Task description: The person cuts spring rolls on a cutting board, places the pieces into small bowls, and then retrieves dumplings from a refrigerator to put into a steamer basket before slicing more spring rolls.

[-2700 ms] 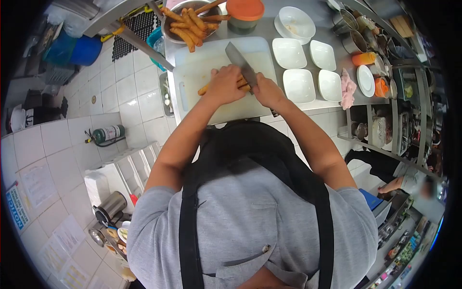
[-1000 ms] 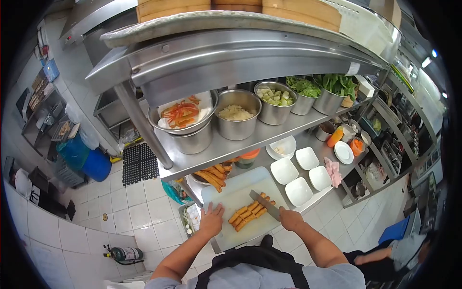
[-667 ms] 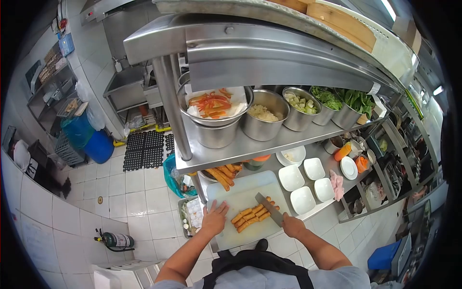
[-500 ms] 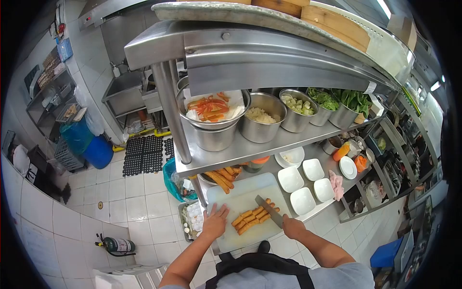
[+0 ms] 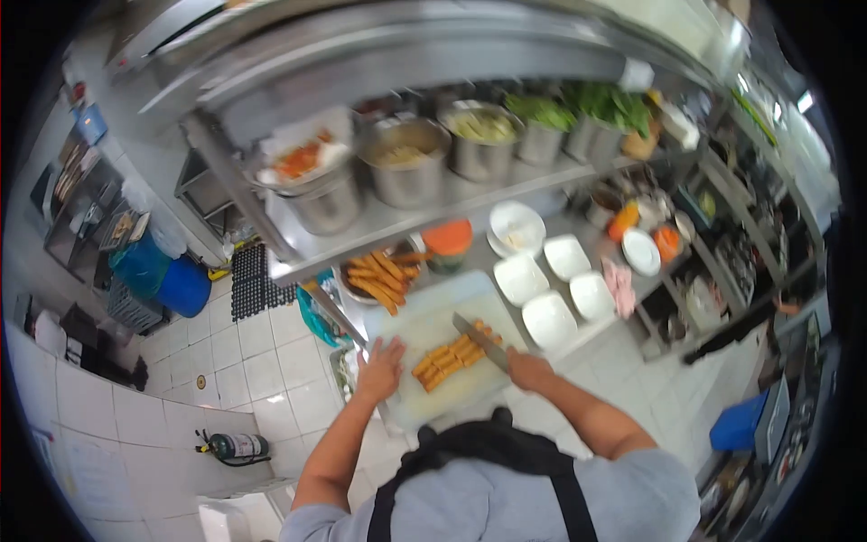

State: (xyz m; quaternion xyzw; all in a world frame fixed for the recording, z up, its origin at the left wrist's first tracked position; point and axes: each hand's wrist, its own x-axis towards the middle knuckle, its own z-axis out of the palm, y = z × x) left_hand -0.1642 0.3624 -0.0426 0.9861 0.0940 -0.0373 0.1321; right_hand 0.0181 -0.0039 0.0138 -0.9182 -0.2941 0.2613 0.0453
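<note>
My right hand point(image 5: 530, 371) is closed round the handle of a kitchen knife point(image 5: 480, 340). Its broad blade lies across golden-brown fried rolls point(image 5: 446, 359), cut into short pieces and lined up in rows. They rest on a pale, translucent cutting board point(image 5: 411, 406). At the board's left edge, my left hand point(image 5: 380, 369) lies with fingers spread and holds nothing. Beyond the board, a bowl under the shelf is heaped with long, uncut fried rolls point(image 5: 379, 275).
White square bowls point(image 5: 549, 320) stand right of the board, near a pink cloth point(image 5: 619, 287) and a white plate point(image 5: 641, 252). Overhead, a steel shelf point(image 5: 379, 213) carries several metal pots point(image 5: 406, 172) of ingredients. An orange-lidded container point(image 5: 448, 238) sits beneath it.
My view has tilted and blurred, bringing more of the counter under the shelf into sight. The knife stays over the cut rolls, and my left hand stays at the board's left edge.
</note>
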